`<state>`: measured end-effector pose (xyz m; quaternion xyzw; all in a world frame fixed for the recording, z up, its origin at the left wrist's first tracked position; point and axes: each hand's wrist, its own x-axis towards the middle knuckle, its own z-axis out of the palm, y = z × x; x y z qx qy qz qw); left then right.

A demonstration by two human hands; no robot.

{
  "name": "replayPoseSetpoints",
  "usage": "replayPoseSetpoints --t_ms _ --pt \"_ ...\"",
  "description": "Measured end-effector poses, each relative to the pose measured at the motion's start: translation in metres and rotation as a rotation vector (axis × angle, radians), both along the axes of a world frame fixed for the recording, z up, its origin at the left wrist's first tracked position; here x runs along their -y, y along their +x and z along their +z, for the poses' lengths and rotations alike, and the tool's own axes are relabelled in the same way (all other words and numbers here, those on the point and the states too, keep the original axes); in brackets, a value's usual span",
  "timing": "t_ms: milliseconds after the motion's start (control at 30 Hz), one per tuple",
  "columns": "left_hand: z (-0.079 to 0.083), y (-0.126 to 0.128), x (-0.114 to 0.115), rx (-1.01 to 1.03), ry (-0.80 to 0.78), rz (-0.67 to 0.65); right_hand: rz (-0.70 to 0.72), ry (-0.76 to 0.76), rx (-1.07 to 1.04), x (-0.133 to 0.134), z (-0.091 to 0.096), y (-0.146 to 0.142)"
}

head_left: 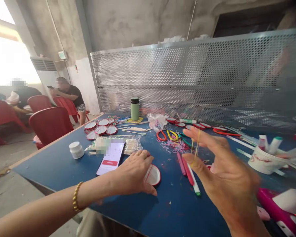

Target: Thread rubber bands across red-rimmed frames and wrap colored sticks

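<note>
My left hand [135, 169] lies low over the table and grips a round white disc with a red rim [154, 175] from its left side. A thin red line runs across that disc, and part of it is hidden under my fingers. Raised to the right, my right hand [222, 174] has a thin yellow rubber band [197, 148] stretched between its thumb and fingers. Between the two hands lie pink markers and a white marker with a green end [196, 189]. Small pink and purple rubber bands [174, 144] are heaped behind them, beside yellow-handled pliers [172, 135].
A phone [111, 159], a white jar [76, 150] and a pile of red-rimmed discs [100, 130] occupy the left. Behind stands a green bottle [135, 110] before a perforated metal screen [162, 75]. A cup of markers [263, 161] and a magenta device [276, 204] are right. People sit far left.
</note>
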<state>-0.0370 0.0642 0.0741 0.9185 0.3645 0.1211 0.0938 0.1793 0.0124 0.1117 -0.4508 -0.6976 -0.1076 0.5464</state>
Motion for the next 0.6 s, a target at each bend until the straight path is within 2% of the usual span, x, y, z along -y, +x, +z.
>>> replayPoseSetpoints --t_ms 133,233,300,500,600 --pt "-0.008 0.000 -0.007 -0.101 -0.005 -0.069 -0.019 -0.010 0.075 0.000 -0.006 -0.007" --pt "-0.003 -0.003 -0.012 -0.145 -0.036 -0.114 -0.078 -0.109 0.116 0.004 -0.014 -0.009" --pt "0.001 -0.004 -0.016 -0.155 -0.044 -0.131 -0.063 -0.200 0.113 0.003 -0.020 -0.011" --pt "0.000 -0.005 -0.022 -0.118 -0.079 -0.139 0.019 -0.354 0.078 -0.011 -0.030 -0.025" --pt "-0.004 -0.008 -0.018 0.010 -0.027 -0.144 0.070 -0.413 0.086 -0.012 -0.034 -0.029"
